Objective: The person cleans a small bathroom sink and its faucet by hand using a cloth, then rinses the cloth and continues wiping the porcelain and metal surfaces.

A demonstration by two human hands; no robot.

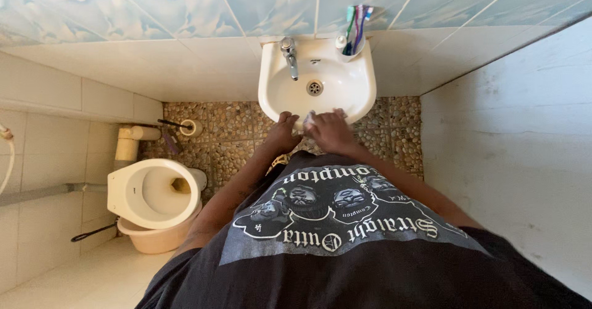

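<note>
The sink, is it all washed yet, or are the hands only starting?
The sink bowl looks white, with no suds or running water showing. Both hands are at its front rim: the left hand rests there, the right hand pinches something small and pale, too small to name. The tap and toothbrush cup sit untouched.

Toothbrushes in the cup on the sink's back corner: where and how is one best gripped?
Probably by the handle tops of the toothbrushes, where they fan apart above the cup, coming from the front of the sink and pulling straight up. The tap stands left; both hands are at the front rim.
</note>
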